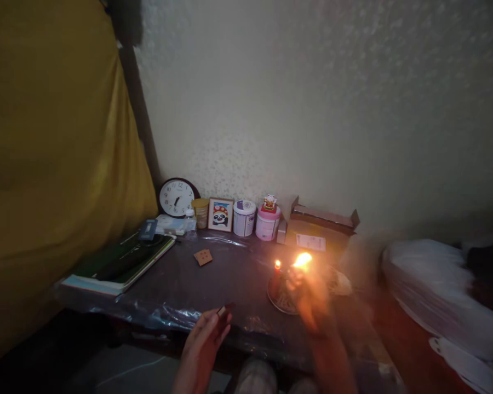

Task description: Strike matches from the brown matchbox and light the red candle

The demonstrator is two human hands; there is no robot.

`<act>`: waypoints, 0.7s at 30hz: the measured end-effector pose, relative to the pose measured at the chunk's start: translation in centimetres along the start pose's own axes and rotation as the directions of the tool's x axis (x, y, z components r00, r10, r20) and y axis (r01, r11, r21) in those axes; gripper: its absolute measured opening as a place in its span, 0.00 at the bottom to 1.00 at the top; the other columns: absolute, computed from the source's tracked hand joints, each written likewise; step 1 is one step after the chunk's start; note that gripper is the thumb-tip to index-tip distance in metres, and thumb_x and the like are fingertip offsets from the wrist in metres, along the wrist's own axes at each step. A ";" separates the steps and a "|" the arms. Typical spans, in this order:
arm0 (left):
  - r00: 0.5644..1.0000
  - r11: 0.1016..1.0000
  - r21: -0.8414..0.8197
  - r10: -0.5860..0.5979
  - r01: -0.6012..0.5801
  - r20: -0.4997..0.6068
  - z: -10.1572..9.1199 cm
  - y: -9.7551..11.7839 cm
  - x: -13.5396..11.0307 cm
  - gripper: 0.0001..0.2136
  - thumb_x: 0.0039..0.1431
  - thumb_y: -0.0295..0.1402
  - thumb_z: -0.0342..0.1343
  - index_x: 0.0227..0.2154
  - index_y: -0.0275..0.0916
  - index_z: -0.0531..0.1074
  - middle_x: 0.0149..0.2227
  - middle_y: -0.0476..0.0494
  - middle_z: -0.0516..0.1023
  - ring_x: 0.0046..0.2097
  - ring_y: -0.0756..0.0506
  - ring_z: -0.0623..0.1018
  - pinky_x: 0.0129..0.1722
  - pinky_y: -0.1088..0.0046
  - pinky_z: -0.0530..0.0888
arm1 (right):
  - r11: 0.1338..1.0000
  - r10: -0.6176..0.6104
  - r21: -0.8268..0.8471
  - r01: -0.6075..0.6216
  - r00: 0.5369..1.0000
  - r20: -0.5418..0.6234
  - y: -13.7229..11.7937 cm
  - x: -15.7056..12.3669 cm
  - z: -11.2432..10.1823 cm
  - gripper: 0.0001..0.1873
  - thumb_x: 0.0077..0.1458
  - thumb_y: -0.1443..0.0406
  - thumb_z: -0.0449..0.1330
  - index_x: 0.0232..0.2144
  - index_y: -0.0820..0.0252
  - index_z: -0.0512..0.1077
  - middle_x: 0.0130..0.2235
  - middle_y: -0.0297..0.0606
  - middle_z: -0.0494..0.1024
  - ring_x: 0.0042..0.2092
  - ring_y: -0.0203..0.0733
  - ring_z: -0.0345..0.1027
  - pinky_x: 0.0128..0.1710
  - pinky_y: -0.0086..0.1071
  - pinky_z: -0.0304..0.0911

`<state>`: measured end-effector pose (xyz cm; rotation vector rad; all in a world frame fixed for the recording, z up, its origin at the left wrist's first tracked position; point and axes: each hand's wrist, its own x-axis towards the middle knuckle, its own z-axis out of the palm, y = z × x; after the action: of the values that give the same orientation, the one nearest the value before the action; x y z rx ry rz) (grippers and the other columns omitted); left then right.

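My left hand (205, 336) is closed around a small dark matchbox (227, 309) above the table's front edge. My right hand (310, 298), blurred by motion, pinches a burning match; its stick is lost in the glare, and a bright flame (303, 260) stands above the fingertips. Just left of this hand a short red candle (276, 278) burns upright with a small flame. The candle stands on a round patterned plate (283, 310), partly covered by my right hand.
Along the wall stand a clock (176, 198), a framed panda picture (221, 214), two tins (244, 219) and a cardboard box (320, 227). Books (119, 265) lie at left, small brown cards (203, 257) mid-table. A yellow curtain (57, 164) hangs left; a white bag (427, 290) sits right.
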<state>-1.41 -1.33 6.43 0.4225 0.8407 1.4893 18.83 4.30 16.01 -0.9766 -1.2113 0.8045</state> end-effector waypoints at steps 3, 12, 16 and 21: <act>0.999 1.000 -0.021 0.002 -0.003 -0.032 -0.6 0.4 0.5 0.13 0.39 0.42 0.66 0.27 0.40 0.78 0.34 0.43 0.83 0.42 0.40 0.78 0.49 0.59 0.69 | 0.978 0.010 -0.211 -0.005 1.000 0.025 1.6 -0.6 0.8 0.13 0.43 0.56 0.64 0.17 0.56 0.69 0.20 0.32 0.70 0.24 0.38 0.62 0.24 0.29 0.57; 0.996 0.997 -0.071 0.012 -0.018 -0.086 -1.5 1.4 0.7 0.10 0.38 0.38 0.67 0.24 0.41 0.77 0.34 0.45 0.83 0.40 0.42 0.79 0.47 0.62 0.72 | 0.999 0.027 -0.027 -0.023 0.992 0.127 2.2 -1.7 2.3 0.16 0.53 0.58 0.53 0.18 0.55 0.68 0.17 0.25 0.65 0.19 0.32 0.58 0.20 0.24 0.57; 0.991 0.996 -0.083 0.026 -0.037 -0.130 -2.3 1.6 1.0 0.11 0.33 0.37 0.69 0.23 0.41 0.77 0.31 0.47 0.83 0.37 0.42 0.80 0.44 0.63 0.73 | 0.995 0.019 -0.095 -0.009 0.994 0.110 3.2 -2.4 2.8 0.07 0.46 0.65 0.61 0.19 0.56 0.71 0.21 0.27 0.70 0.25 0.32 0.63 0.25 0.22 0.59; 0.977 0.998 -0.015 0.057 -0.061 -0.204 -3.0 1.9 1.4 0.07 0.38 0.38 0.65 0.21 0.43 0.75 0.31 0.45 0.83 0.44 0.37 0.78 0.48 0.56 0.71 | 0.998 0.052 0.030 -0.060 0.977 0.208 2.9 -2.9 2.2 0.12 0.55 0.61 0.53 0.21 0.56 0.67 0.21 0.27 0.67 0.23 0.33 0.63 0.25 0.26 0.60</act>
<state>-4.98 -0.59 5.52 0.2840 0.9800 1.6146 16.15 3.13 12.34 -0.9173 -1.3475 0.9890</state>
